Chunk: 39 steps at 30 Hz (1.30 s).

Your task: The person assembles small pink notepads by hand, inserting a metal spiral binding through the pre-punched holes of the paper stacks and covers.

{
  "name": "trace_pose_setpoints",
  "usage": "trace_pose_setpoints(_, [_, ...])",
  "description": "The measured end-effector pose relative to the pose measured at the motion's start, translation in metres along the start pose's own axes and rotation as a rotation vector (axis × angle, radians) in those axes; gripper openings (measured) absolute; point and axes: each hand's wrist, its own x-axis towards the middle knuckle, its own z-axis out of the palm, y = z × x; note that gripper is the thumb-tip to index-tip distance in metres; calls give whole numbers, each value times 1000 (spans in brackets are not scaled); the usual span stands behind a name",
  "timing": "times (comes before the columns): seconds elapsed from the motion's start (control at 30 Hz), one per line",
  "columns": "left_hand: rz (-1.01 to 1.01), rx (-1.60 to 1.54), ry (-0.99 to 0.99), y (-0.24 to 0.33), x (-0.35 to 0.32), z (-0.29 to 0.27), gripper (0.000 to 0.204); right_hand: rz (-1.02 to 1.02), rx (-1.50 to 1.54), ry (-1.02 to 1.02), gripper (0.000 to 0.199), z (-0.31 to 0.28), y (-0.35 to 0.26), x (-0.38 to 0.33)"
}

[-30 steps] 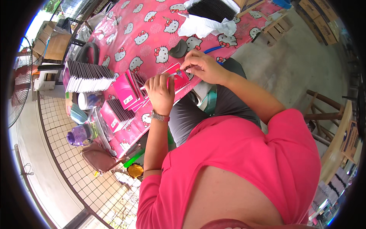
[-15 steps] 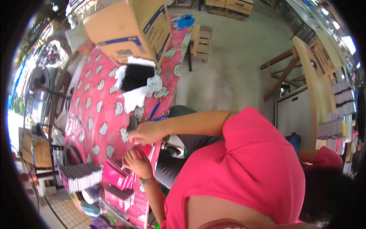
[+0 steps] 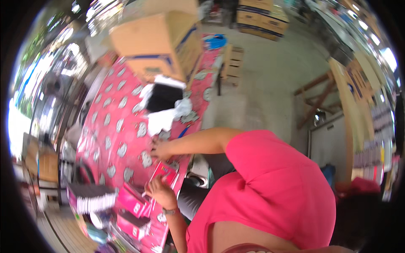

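Observation:
My left hand (image 3: 161, 192), with a band on its wrist, is closed on the lower end of a pink booklet (image 3: 166, 172) at the table's near edge. Just beyond it my right hand (image 3: 161, 149) is low over the pink cartoon-print tablecloth (image 3: 126, 114). Its fingers look spread, though blurred, and I see nothing held. A dark grey shape (image 3: 164, 135) lies beside that hand. Left of my left hand rest pink booklets (image 3: 133, 200), with another pink stack (image 3: 130, 223) below them.
A black stack in torn white wrapping (image 3: 165, 98) lies farther up the table, before a large open carton (image 3: 147, 55). A row of dark booklets (image 3: 90, 197) stands at the lower left. Another person (image 3: 363, 189) is at the right, by a wooden bench (image 3: 346, 101).
My right hand has drawn away from my left hand and the booklet, up the table. More of the booklet's pink cover shows. The whole view has shifted slightly.

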Motion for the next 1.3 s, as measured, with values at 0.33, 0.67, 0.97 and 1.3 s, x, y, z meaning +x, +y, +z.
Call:
trace_pose_setpoints(0.33, [-221, 91, 6, -6, -12, -15, 26, -293, 1097, -81, 39, -72, -18, -35])
trace_pose_setpoints(0.67, [-176, -92, 89, -13, -2, -2, 31, -438, 1172, -324, 39, -97, -40, -90])
trace_pose_setpoints(0.97, [-174, -176, 65, -20, 5, -11, 35, -395, 1057, -399, 34, -94, -31, -65])
trace_pose_setpoints(1.3, [-174, -202, 72, -22, 2, -11, 38, -470, 1078, -518, 38, -95, -42, -51])
